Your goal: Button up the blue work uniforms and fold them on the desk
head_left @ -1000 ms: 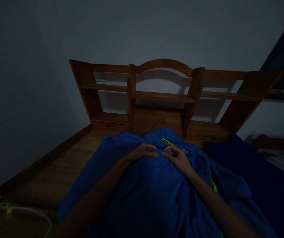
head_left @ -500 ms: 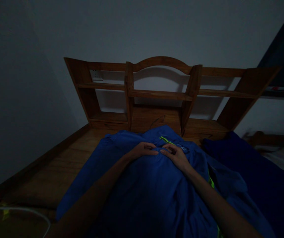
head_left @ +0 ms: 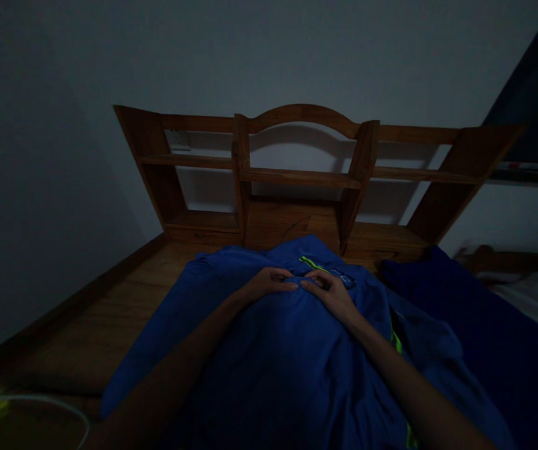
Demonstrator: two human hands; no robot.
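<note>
A blue garment [head_left: 269, 350] with neon green trim lies spread on a wooden bed platform [head_left: 109, 325] in a dim room. My left hand [head_left: 269, 282] and my right hand [head_left: 329, 294] meet at the garment's upper middle, fingertips nearly touching. Both hands have curled fingers pinching the blue fabric near the green stripe. My forearms reach in from the bottom of the frame over the cloth.
A wooden headboard with shelves [head_left: 301, 175] stands against the pale wall behind. A darker blue cloth [head_left: 485, 331] lies to the right. A white cable [head_left: 39, 406] curls at the bottom left corner on the wood.
The view has shifted slightly so the headboard sits a little more to the left. My hands stay pinched on the blue garment in much the same spot.
</note>
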